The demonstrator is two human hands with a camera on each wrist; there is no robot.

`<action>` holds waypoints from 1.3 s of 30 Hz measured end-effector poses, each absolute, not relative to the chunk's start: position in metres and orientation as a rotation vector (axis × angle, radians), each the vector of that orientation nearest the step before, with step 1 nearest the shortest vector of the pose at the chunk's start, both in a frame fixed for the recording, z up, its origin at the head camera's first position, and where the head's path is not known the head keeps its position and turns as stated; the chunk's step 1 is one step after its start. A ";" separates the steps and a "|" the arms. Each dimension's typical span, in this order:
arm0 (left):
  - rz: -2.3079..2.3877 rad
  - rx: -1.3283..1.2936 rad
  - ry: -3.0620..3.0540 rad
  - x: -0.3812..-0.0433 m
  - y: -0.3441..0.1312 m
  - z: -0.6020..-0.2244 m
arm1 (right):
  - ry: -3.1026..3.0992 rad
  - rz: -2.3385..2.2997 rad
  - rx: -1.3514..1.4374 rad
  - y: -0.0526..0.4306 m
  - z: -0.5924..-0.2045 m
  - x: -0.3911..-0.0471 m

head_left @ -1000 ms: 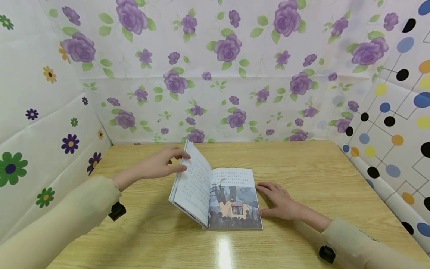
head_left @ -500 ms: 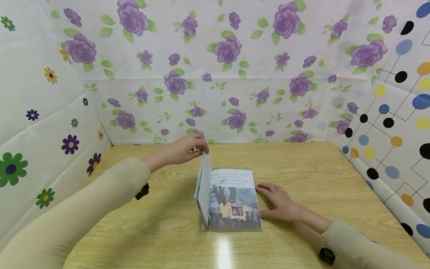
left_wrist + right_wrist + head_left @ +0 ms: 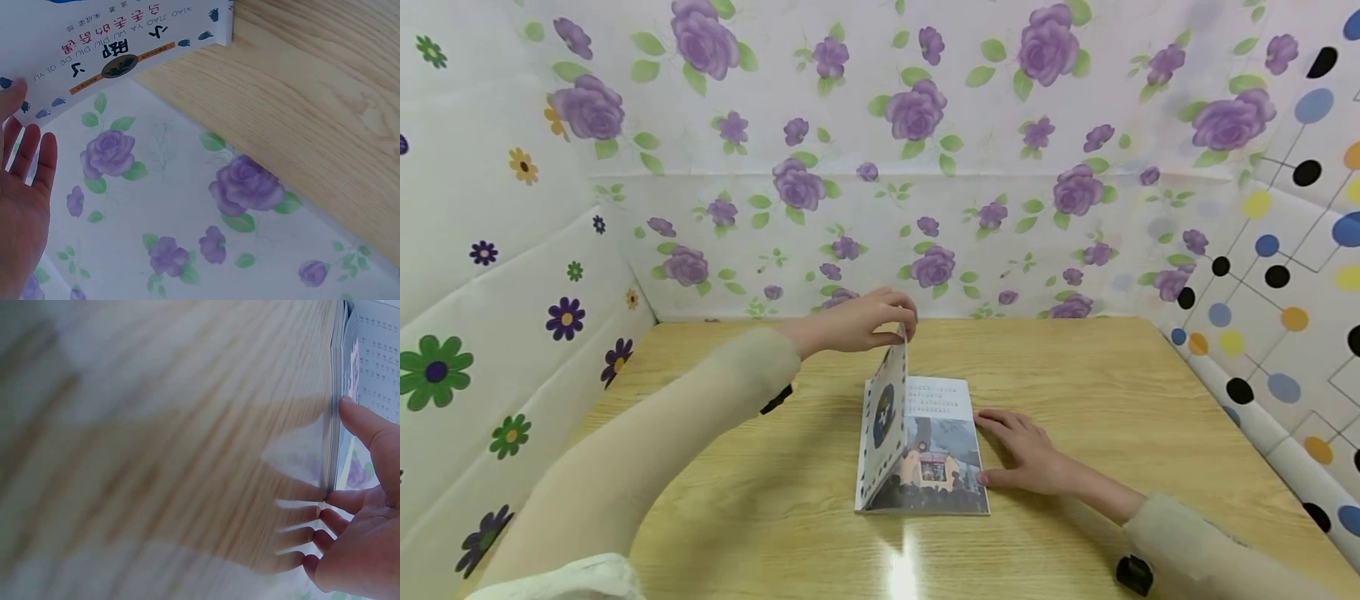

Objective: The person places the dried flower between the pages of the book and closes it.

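Note:
A picture book (image 3: 943,467) lies on the wooden table, its right-hand page showing small text above a dark picture. Part of it stands steeply up, leaning right, with a white outer face (image 3: 880,433) bearing an oval picture and dark marks along its edge. My left hand (image 3: 872,321) pinches the top of this raised part between thumb and fingers. In the left wrist view, red and black characters and blue footprints show on that face (image 3: 119,44), beside my fingers. My right hand (image 3: 1026,454) rests at the book's right edge, thumb and fingertips touching it.
The wooden table (image 3: 1060,358) extends around the book. Behind it hangs a white cloth (image 3: 850,225) with purple roses. Flowered cloth (image 3: 535,375) stands at the left and dotted cloth (image 3: 1292,275) at the right. Each sleeve carries a small black wrist device (image 3: 1133,575).
My left hand has moved right, carrying the raised part of the book from leaning left, through upright, to leaning right. Its white outer face has come into view. The right hand stays at the edge.

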State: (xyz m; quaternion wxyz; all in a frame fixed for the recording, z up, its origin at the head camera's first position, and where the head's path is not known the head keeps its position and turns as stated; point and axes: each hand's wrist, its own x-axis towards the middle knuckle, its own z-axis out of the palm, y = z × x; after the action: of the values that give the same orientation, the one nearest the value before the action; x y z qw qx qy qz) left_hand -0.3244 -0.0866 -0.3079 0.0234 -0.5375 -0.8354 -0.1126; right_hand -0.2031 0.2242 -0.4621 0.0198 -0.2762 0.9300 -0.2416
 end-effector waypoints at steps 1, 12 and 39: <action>-0.330 -1.671 -2.596 -0.326 -0.082 -0.308 | 2.891 -0.746 -0.859 0.225 -0.463 -0.203; -0.136 -1.693 -2.695 -0.336 -0.039 -0.321 | 2.895 -0.761 -0.872 0.226 -0.463 -0.202; -0.462 -1.684 -2.900 -0.348 0.007 -0.392 | 2.845 -0.758 -0.839 0.228 -0.461 -0.200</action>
State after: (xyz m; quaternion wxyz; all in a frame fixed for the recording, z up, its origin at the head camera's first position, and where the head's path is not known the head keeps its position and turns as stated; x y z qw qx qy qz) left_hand -0.3485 0.0075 -0.3921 -0.1214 -0.4938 -0.8503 -0.1355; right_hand -0.2001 0.2282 -0.4611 0.0399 -0.2739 0.9285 -0.2475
